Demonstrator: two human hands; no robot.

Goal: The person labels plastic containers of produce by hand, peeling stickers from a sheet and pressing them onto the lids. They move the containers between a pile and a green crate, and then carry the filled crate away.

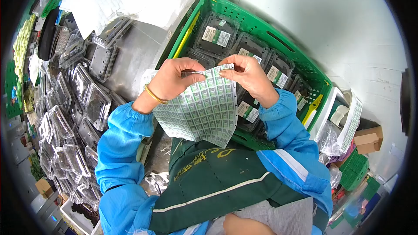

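In the head view, the left hand (174,78) and right hand (250,76) each pinch the top edge of a label sheet (200,109) between thumb and fingers; it hangs before a green crate (278,35) of plastic packs (217,35).

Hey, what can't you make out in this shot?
All in the head view:
- Fine print on the printed sheet: too small.
- Some fingers of the left hand: hidden behind that hand.
- Part of the green crate: covered by the sheet and the right sleeve.
- Dark object at far right: cut off by the black lens border.
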